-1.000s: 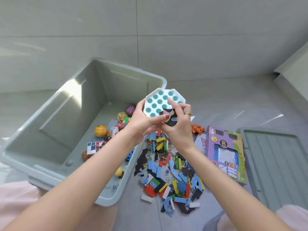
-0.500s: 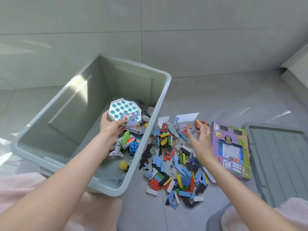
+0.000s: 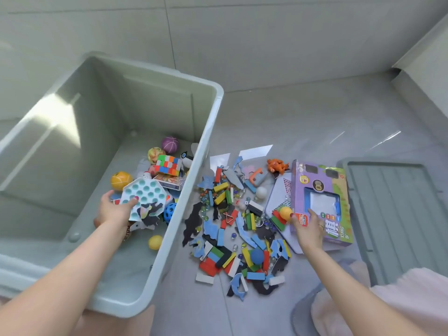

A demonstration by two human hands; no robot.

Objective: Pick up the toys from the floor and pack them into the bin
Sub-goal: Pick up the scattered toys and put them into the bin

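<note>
My left hand (image 3: 110, 210) is low inside the grey-green bin (image 3: 208, 132) and grips a white pop toy with teal bubbles (image 3: 145, 192), thumb on top; a dark puzzle piece (image 3: 149, 213) lies against the toy's lower edge. Balls, a colour cube and a card box lie on the bin floor. A pile of coloured blocks, foam puzzle pieces and marbles (image 3: 232, 229) covers the floor right of the bin. My right hand (image 3: 309, 230) rests with straight fingers on the purple toy box (image 3: 320, 190), its thumb touching a small orange ball (image 3: 284, 212).
The bin's grey lid (image 3: 392, 214) lies flat at the far right. A white mesh case (image 3: 281, 190) sits under the purple box's left side, and an orange figure (image 3: 277, 166) lies behind it. A tiled wall stands behind. Pink fabric covers my knees at the bottom corners.
My left hand carried the pop toy from above the pile down into the bin. My right hand let go of it and moved right onto the purple box.
</note>
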